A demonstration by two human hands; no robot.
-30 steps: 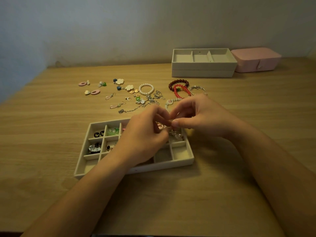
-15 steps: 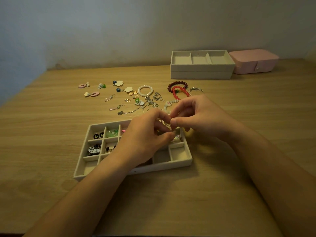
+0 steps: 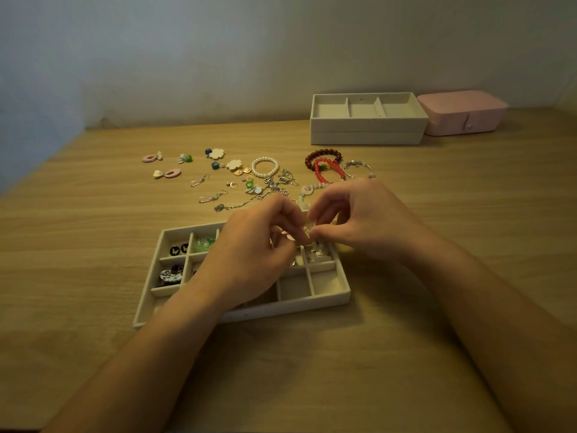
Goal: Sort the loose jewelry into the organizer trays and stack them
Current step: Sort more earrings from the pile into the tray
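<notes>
A white grid tray [image 3: 331, 300] lies in front of me, with black studs [image 3: 178, 250], a green piece [image 3: 204, 243] and a patterned piece [image 3: 171, 274] in its left cells. My left hand [image 3: 249, 257] and my right hand [image 3: 359, 220] meet above the tray's upper right cells, and both pinch a small silver piece [image 3: 307, 235] between their fingertips. More silver bits [image 3: 318, 253] lie in the cell under them. Loose jewelry is spread beyond the tray: a pearl bracelet [image 3: 264, 167], a dark red bead bracelet [image 3: 321, 156], a red bracelet [image 3: 327, 170], flower earrings [image 3: 224, 159], pink earrings [image 3: 162, 165].
Two stacked white trays [image 3: 368, 128] with three compartments on top stand at the back right, beside a pink closed box [image 3: 462, 112]. A wall rises behind the wooden table [image 3: 93, 232]. A thin chain [image 3: 237, 205] lies just beyond the near tray.
Both hands stay together over the tray, with only small finger shifts on the silver piece. The view has shifted slightly.
</notes>
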